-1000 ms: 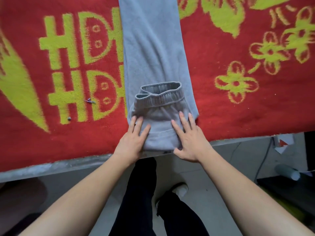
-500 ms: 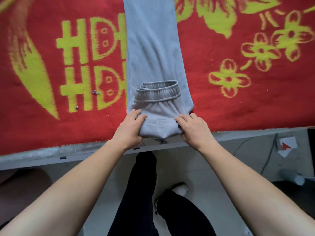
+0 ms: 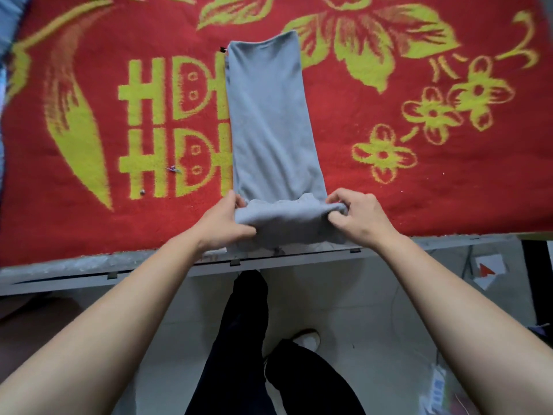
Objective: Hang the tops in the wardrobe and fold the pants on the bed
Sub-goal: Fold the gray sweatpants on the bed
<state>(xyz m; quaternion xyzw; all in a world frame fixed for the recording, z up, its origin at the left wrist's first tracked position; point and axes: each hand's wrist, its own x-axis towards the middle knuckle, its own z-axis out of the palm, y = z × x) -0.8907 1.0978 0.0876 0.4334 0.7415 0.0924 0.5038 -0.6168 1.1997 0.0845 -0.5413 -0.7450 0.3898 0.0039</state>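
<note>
Red bed blanket (image 3: 419, 205) bears grey pants (image 3: 269, 124) lengthwise away; left hand (image 3: 223, 218), right hand (image 3: 357, 215) grip their near fold.

Bedroom: blanket-covered bed (image 3: 299, 259)

bright even light, slight blur, edges bowed.
</note>
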